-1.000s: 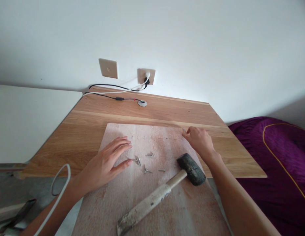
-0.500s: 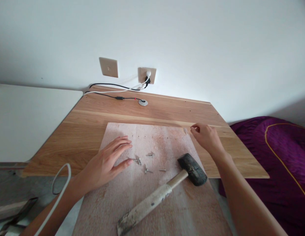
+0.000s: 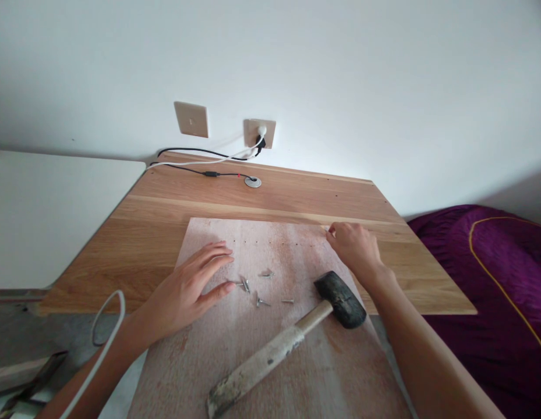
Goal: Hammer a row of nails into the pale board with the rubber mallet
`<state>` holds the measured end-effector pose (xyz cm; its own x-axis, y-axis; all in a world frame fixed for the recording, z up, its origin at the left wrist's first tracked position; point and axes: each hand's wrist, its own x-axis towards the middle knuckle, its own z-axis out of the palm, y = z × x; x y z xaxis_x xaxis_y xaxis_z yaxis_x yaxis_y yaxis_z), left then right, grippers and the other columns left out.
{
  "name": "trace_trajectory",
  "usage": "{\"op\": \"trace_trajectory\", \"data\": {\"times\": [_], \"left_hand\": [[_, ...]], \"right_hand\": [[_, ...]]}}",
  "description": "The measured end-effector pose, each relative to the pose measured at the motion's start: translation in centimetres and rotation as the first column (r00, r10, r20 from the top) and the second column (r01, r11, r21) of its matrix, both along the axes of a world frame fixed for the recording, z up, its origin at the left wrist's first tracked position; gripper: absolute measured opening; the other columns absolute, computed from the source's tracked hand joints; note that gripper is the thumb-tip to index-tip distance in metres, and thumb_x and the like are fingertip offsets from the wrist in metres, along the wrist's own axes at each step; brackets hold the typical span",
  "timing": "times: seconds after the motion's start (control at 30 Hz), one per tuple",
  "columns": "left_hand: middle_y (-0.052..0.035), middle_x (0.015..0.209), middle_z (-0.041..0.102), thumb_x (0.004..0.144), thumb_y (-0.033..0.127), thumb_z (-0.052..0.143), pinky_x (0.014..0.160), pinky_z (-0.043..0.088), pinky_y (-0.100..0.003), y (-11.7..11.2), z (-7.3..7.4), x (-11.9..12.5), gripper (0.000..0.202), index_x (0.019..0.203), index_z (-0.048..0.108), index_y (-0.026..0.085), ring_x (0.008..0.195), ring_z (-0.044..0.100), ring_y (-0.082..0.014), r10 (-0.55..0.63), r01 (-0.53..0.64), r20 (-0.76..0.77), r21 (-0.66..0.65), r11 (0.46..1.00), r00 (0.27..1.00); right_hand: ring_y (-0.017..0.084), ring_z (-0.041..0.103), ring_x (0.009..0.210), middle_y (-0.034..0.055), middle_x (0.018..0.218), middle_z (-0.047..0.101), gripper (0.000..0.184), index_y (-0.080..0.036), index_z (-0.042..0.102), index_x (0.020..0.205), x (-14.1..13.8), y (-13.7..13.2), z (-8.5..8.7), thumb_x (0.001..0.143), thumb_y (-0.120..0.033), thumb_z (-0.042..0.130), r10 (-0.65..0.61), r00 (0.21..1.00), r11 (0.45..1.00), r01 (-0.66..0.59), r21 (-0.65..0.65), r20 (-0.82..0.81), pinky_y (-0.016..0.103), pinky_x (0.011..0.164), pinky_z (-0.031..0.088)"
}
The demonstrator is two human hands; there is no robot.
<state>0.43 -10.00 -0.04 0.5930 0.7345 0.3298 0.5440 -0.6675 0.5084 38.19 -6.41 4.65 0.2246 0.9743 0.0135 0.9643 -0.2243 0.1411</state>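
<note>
My left hand (image 3: 189,288) lies with its fingers apart on the left side of a pale, reddish-stained wooden board (image 3: 218,355); nothing is in it. By its thumb are several small silver nails or screws (image 3: 246,285), loose on the board. At the board's far right corner, my right hand (image 3: 353,244) is closed, thumb and fingers pinched together. Whatever those fingertips hold, if anything, cannot be made out. A mallet with a black head (image 3: 340,299) and a worn, pale wooden handle (image 3: 261,364) rests diagonally across the board. Small dark holes run in a row near its far edge.
The board lies on a wooden desktop (image 3: 134,244) against the wall. Cables pass from a wall socket (image 3: 251,134) to a round grommet (image 3: 253,182). A white table (image 3: 56,215) adjoins on the left, and a purple fabric heap (image 3: 506,279) is at the right.
My right hand has shifted slightly left and down, onto the board's far right corner. My left hand, the mallet and the small metal pieces have stayed in place.
</note>
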Motion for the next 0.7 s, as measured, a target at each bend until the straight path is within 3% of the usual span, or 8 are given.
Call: {"op": "trace_trajectory", "data": {"times": [0.17,0.5,0.6,0.7], "left_hand": [[-0.0119,0.147,0.061,0.105,0.043,0.057,0.121,0.047,-0.053,0.0,-0.1,-0.1,0.039,0.138,0.061,0.023,0.143,0.053,-0.0306,0.001,-0.001,-0.010,-0.003,1.000,1.000],[-0.0120,0.147,0.061,0.105,0.042,0.057,0.122,0.046,-0.054,0.1,-0.3,0.0,0.039,0.139,0.060,0.024,0.144,0.052,-0.0308,0.004,-0.004,0.007,-0.001,1.000,1.000],[-0.0118,0.147,0.061,0.104,0.042,0.058,0.123,0.045,-0.055,0.0,-0.4,0.0,0.040,0.140,0.060,0.024,0.145,0.051,-0.0316,0.016,-0.016,0.010,0.016,1.000,1.000],[-0.0118,0.148,0.060,0.105,0.043,0.056,0.123,0.045,-0.054,-0.2,-0.4,0.0,0.040,0.140,0.058,0.023,0.146,0.050,-0.0313,0.019,-0.019,-0.005,0.023,1.000,1.000]], "right_hand": [[0.035,0.078,0.094,0.0204,0.098,0.080,0.038,-0.017,0.078,0.102,-0.4,0.4,0.4,0.105,-0.040,0.048,0.000,0.999,0.999,0.002,-0.044,0.044,0.034,0.068,0.051],[0.034,0.077,0.093,0.0202,0.097,0.079,0.036,-0.015,0.075,0.104,0.7,0.6,-0.5,0.103,-0.038,0.048,-0.054,0.998,0.997,0.053,-0.050,-0.024,0.033,0.067,0.047],[0.033,0.075,0.092,0.0200,0.099,0.079,0.032,-0.014,0.075,0.105,2.4,0.7,-0.2,0.100,-0.034,0.050,-0.102,0.993,0.994,0.104,0.026,-0.053,0.033,0.066,0.044],[0.031,0.073,0.088,0.0164,0.092,0.079,0.031,-0.014,0.075,0.103,4.5,0.8,0.0,0.098,-0.033,0.051,-0.059,0.993,0.986,0.073,0.147,-0.097,0.033,0.066,0.042]]}}
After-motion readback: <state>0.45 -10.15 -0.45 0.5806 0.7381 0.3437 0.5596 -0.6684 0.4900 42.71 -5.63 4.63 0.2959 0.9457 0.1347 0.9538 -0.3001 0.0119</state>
